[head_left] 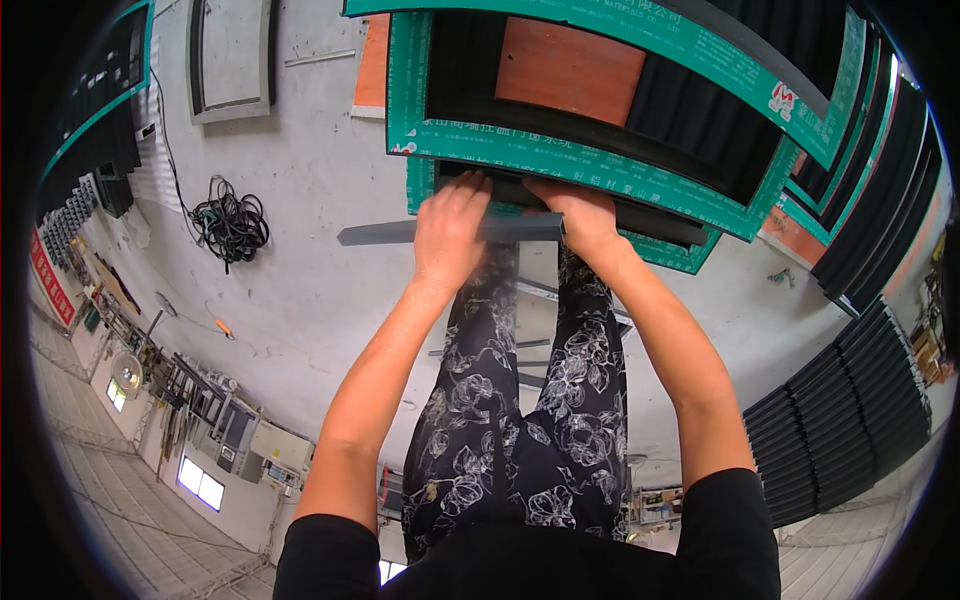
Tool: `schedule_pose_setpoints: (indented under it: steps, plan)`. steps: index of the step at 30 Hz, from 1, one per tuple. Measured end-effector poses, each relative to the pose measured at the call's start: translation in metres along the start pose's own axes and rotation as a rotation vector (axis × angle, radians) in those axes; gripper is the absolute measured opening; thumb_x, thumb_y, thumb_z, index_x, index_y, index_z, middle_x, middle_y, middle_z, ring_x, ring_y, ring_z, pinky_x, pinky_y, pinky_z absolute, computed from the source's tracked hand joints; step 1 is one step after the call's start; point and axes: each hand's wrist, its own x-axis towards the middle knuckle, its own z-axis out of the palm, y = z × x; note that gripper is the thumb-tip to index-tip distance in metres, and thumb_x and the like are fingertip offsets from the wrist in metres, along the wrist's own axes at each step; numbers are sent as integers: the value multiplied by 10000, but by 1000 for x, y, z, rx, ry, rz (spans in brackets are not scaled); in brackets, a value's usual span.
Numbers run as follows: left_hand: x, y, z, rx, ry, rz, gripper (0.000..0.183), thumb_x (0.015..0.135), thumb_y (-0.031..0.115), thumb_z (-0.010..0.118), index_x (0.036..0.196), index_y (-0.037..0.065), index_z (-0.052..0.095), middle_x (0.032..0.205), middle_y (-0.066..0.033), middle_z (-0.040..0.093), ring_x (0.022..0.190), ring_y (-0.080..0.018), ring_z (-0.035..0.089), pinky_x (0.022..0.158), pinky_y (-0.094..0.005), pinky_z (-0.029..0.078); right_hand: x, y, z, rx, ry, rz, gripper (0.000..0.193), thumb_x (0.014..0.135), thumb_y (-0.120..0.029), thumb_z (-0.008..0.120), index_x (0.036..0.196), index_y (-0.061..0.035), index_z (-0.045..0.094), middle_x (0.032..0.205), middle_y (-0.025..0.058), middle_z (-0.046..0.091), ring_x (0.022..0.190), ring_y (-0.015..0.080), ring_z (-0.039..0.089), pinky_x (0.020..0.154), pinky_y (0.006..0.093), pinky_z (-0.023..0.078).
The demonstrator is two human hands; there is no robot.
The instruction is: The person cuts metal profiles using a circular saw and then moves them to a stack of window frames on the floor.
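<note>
My left hand (449, 232) is closed over a long grey metal strip (375, 233), with its fingers reaching up to the dark lower edge of a window frame (440, 150) wrapped in green printed film. The strip runs sideways above my thighs, its pointed left end sticking out past the hand. Close to its right end, my right hand (585, 215) is bent inward with the fingers curled under the frame. Their tips are partly hidden by the dark profile there, so what they hold cannot be made out. Several similar green-filmed frames lie stacked in front of me.
Orange-red board (570, 70) shows through the frame opening. On the pale floor at left lie a coiled black cable (229, 222) and a grey frame (230, 60). Dark ribbed profiles (840, 410) are stacked at right. Cluttered benches (225, 415) line the left side.
</note>
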Motion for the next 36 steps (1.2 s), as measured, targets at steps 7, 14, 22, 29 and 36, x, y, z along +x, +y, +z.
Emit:
schedule_pose_setpoints:
  steps: [7,14,22,29,36]
  plan:
    - [11,-11,14,41,-49,-69,525,642,1,729,1150,112,659,1156,-102,626,1101,-319,562,886,-421,494,-6,6,-8,-404,-186,71,343,755,-371,771,966,-109,707,959,117,689,874,335,656,758,430,540]
    - [13,0,16,-24,-21,-63,478,656,-31,693,1114,103,673,1145,-90,636,1117,-329,550,917,-416,483,-79,39,-79,-685,188,9,389,750,-357,764,1055,-126,693,1013,111,670,963,314,626,877,456,473]
    - [17,-5,19,-13,11,-36,457,667,-41,672,1107,82,685,1122,-111,646,1090,-347,559,917,-422,479,-70,63,-75,-631,185,-41,384,794,-342,735,1101,-118,676,1065,104,666,1022,327,605,909,448,470]
    - [21,-10,11,7,-41,-28,432,676,-32,665,1097,61,689,1120,-130,649,1075,-363,560,911,-429,481,-65,67,-78,-450,-39,12,342,832,-355,699,1065,-104,681,1054,121,671,1017,336,608,890,434,484]
    - [25,-21,4,-5,-121,-62,398,692,-23,672,1085,35,687,1118,-147,651,1067,-371,563,907,-434,480,-60,72,-69,-459,-78,28,292,884,-328,656,1076,-111,687,1082,136,668,1028,343,608,882,426,491]
